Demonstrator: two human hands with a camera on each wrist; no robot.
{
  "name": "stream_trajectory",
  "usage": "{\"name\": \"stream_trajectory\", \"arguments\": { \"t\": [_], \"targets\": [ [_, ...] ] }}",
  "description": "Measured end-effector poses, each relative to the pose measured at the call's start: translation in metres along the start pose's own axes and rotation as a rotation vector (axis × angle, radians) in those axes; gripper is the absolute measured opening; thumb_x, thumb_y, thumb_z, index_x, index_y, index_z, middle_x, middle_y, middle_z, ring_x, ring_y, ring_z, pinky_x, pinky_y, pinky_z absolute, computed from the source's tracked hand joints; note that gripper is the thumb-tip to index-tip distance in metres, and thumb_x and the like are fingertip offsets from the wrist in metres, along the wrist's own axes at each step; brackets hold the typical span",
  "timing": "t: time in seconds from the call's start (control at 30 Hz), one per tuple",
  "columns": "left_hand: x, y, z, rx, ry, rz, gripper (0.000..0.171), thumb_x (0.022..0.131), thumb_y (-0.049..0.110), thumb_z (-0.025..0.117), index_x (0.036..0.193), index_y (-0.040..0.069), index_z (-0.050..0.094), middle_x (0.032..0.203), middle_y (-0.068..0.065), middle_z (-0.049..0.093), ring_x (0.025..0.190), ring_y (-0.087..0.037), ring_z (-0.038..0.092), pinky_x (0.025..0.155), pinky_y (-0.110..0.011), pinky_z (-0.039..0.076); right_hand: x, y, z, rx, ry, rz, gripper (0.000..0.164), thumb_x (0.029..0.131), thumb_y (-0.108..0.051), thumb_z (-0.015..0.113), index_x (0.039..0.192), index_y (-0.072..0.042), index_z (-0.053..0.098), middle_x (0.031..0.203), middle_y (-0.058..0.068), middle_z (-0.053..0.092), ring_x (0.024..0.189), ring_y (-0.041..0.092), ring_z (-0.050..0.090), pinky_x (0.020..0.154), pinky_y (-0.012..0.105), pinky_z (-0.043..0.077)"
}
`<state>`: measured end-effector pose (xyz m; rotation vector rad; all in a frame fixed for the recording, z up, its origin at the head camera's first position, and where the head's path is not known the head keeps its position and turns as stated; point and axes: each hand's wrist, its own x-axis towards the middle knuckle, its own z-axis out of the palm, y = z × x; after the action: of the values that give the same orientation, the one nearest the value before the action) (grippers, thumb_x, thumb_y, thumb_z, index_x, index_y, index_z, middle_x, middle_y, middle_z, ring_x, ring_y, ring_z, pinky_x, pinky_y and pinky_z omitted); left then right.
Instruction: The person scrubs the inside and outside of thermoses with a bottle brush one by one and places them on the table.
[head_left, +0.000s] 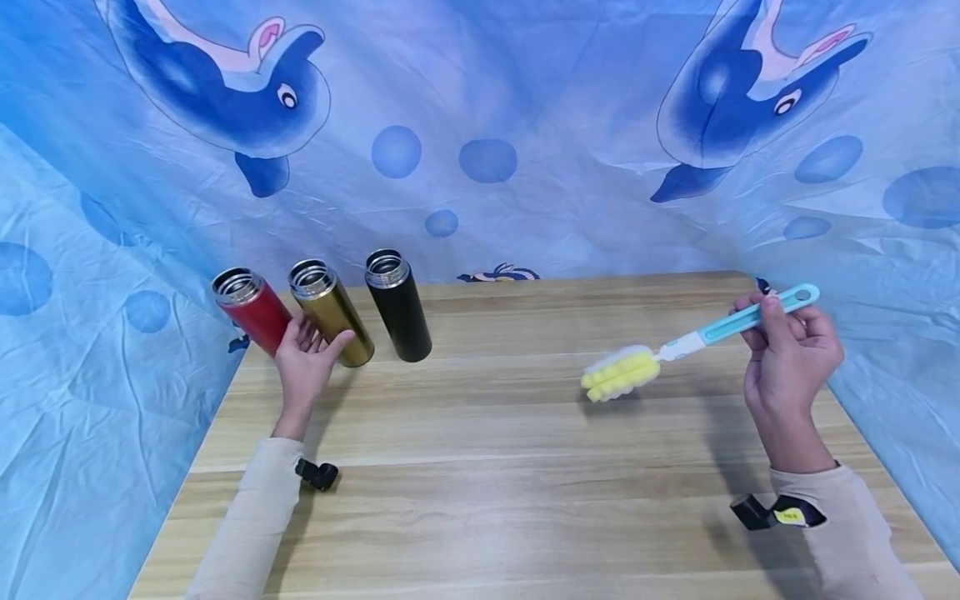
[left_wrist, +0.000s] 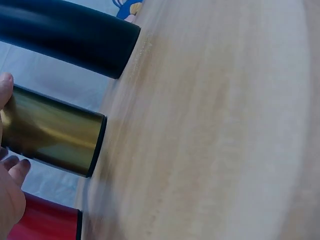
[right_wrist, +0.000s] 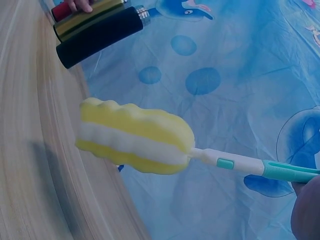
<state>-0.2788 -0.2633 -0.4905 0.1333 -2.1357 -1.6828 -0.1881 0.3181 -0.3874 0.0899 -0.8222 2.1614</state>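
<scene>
So, left hand [head_left: 303, 354] first: it's around the gold bottle [head_left: 330, 312], thumb on one side and fingers on the other, poking into the gap next to the red bottle [head_left: 258, 317]. How hard it's squeezing, can't tell. The black bottle [head_left: 401, 317] is just past the gold one with nobody touching it. All three are upright at the far left of the worktop [head_left: 480, 467], mouths uncovered

Right hand [head_left: 791, 358] has the sponge brush [head_left: 681, 346] pinched by its turquoise handle [head_left: 727, 325], thumb on top and fingers under. The brush is up in the air over the right part of the worktop, yellow-and-white sponge head [right_wrist: 135, 137] pointing in toward the middle and well apart from the bottles

My guess on handling: the brush should be really light, with a stiffish plastic handle and a squishy head that'll give way if you push it. Hold the handle, not the foam; further toward the neck probably means less wobble. The bottles look like smooth metal, so fairly rigid, maybe a bit slippery if wet and prone to tipping, being tall and narrow. I'd grab one around the middle, fingers clear of the rim
</scene>
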Motion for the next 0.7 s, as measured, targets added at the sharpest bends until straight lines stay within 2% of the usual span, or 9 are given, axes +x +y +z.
{"name": "stream_trajectory", "arguments": {
  "t": [0.07, 0.17, 0.3, 0.4, 0.47, 0.53, 0.7],
  "targets": [
    [-0.003, 0.0, -0.001, 0.01, 0.006, 0.001, 0.082, 0.084, 0.029, 0.086, 0.154, 0.017, 0.045, 0.156, -0.007, 0.048, 0.142, -0.026, 0.048, 0.114, -0.042, 0.04, 0.0, 0.0, 0.0, -0.002, -0.001, 0.002, 0.032, 0.084, 0.016, 0.072, 0.108, 0.028, 0.054, 0.086, 0.035, 0.07, 0.07, 0.038, 0.074, 0.066, 0.039, 0.059],
    [-0.014, 0.003, -0.001, 0.022, 0.063, 0.035, 0.079, 0.085, 0.025, 0.085, 0.152, 0.011, 0.046, 0.154, -0.008, 0.05, 0.142, -0.025, 0.048, 0.116, -0.04, 0.039, 0.0, 0.001, -0.001, -0.004, -0.001, 0.007, 0.032, 0.084, 0.016, 0.072, 0.108, 0.027, 0.054, 0.086, 0.035, 0.07, 0.07, 0.038, 0.074, 0.066, 0.039, 0.059],
    [-0.043, 0.02, 0.006, 0.032, 0.182, 0.102, 0.064, 0.089, 0.015, 0.08, 0.143, -0.002, 0.049, 0.147, -0.014, 0.056, 0.139, -0.025, 0.05, 0.118, -0.037, 0.038, -0.001, 0.002, 0.0, -0.008, 0.0, 0.015, 0.031, 0.084, 0.016, 0.072, 0.107, 0.026, 0.055, 0.087, 0.034, 0.07, 0.07, 0.038, 0.074, 0.066, 0.039, 0.059],
    [-0.067, 0.04, 0.015, 0.026, 0.231, 0.168, 0.057, 0.09, 0.007, 0.076, 0.138, -0.009, 0.05, 0.14, -0.021, 0.057, 0.132, -0.026, 0.053, 0.116, -0.036, 0.039, -0.001, 0.002, 0.001, -0.005, -0.004, 0.022, 0.029, 0.085, 0.016, 0.072, 0.107, 0.025, 0.055, 0.088, 0.034, 0.07, 0.071, 0.037, 0.074, 0.067, 0.039, 0.059],
    [-0.078, 0.053, 0.021, 0.034, 0.225, 0.208, 0.055, 0.089, 0.004, 0.075, 0.136, -0.011, 0.05, 0.137, -0.024, 0.057, 0.127, -0.027, 0.054, 0.115, -0.037, 0.041, -0.001, 0.002, 0.002, 0.002, -0.005, 0.026, 0.027, 0.085, 0.016, 0.071, 0.106, 0.025, 0.055, 0.087, 0.033, 0.07, 0.07, 0.037, 0.074, 0.067, 0.039, 0.059],
    [-0.083, 0.064, 0.025, 0.029, 0.189, 0.237, 0.055, 0.088, 0.002, 0.074, 0.136, -0.013, 0.05, 0.136, -0.025, 0.056, 0.125, -0.032, 0.054, 0.114, -0.038, 0.042, -0.001, 0.002, 0.002, 0.01, -0.002, 0.029, 0.025, 0.086, 0.018, 0.069, 0.105, 0.025, 0.055, 0.086, 0.033, 0.07, 0.07, 0.037, 0.074, 0.067, 0.039, 0.059],
    [-0.08, 0.089, 0.035, 0.032, 0.036, 0.237, 0.061, 0.088, 0.004, 0.076, 0.14, -0.01, 0.048, 0.142, -0.026, 0.052, 0.132, -0.043, 0.05, 0.116, -0.048, 0.039, -0.001, 0.003, 0.006, 0.033, 0.031, 0.044, 0.025, 0.085, 0.02, 0.069, 0.104, 0.026, 0.054, 0.083, 0.032, 0.07, 0.067, 0.038, 0.073, 0.065, 0.04, 0.059]
  ]
}}
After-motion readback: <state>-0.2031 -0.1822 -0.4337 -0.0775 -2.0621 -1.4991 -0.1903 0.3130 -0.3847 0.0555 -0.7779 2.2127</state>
